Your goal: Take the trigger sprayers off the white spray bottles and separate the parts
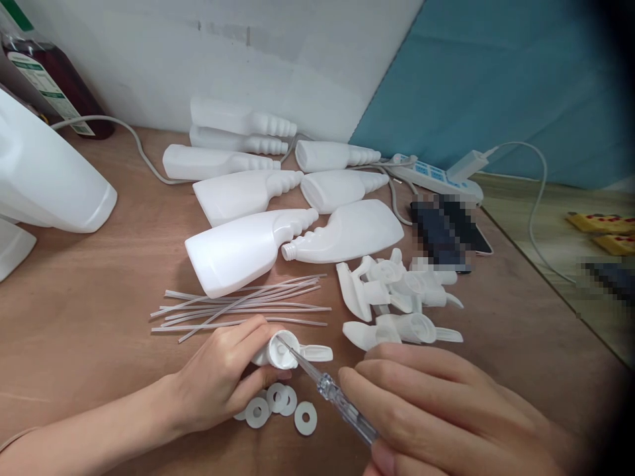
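My left hand (225,370) is closed around a white trigger spray head (317,353), its round cap opening turned up toward me. In my right hand (436,403) is a screwdriver (347,406) with a clear handle; its metal tip reaches into the cap opening. Flat white ring washers (305,418) lie just below my left hand, some overlapping. Thin clear tubes (238,307) are spread in a loose pile beyond that hand. More trigger spray heads (407,328) lie in a cluster past my right hand.
Several white bottles (238,251) lie on their sides toward the wall. Larger white containers (49,172) stand at the left, near a dark bottle (69,86). A power strip (431,175) with cables and blurred dark devices (441,231) sit at the back right, by the table edge.
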Motion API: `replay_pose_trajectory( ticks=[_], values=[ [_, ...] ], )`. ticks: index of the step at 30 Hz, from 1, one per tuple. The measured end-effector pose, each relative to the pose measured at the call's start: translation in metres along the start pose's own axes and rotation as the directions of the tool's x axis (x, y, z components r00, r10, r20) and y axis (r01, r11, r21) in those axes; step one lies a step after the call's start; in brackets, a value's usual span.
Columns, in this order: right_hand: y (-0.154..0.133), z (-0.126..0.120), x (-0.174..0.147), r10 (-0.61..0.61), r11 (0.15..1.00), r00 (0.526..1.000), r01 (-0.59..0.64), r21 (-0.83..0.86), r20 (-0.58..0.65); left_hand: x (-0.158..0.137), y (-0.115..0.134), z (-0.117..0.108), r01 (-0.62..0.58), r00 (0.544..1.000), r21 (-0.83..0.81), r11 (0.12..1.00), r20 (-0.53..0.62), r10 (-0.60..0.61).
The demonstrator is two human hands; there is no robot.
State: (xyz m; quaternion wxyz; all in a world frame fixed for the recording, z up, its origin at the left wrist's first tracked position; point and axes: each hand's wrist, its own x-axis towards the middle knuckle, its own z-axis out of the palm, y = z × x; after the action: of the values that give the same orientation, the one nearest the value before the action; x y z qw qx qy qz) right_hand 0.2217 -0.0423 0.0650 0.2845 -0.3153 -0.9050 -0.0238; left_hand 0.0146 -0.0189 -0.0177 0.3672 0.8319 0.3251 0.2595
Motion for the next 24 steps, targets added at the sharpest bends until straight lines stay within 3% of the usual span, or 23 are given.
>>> replay_pose_trajectory(
  ticks=[5,9,14,20,24],
  values=[
    [0.012,-0.005,0.004,0.069,0.992,0.996,-0.074,0.100,0.051,0.000,0.000,0.001,-0.042,0.999,0.008,0.999,0.008,0.042],
    [0.029,-0.008,0.013,-0.024,0.942,0.988,-0.029,0.335,0.155,-0.002,-0.001,0.002,-0.060,0.998,0.026,0.998,0.015,0.060],
    [0.039,-0.006,0.020,0.131,0.865,0.978,-0.192,0.463,0.162,-0.002,0.000,0.000,-0.059,0.998,0.048,0.997,0.034,0.057],
    [0.045,-0.004,0.020,0.218,0.816,0.959,-0.282,0.505,0.182,0.001,0.003,-0.003,-0.021,0.999,0.043,0.999,0.050,0.019],
    [0.046,-0.005,0.019,0.252,0.813,0.943,-0.328,0.481,0.218,-0.001,0.000,0.000,-0.071,0.997,0.062,0.996,0.045,0.068]
  ],
)
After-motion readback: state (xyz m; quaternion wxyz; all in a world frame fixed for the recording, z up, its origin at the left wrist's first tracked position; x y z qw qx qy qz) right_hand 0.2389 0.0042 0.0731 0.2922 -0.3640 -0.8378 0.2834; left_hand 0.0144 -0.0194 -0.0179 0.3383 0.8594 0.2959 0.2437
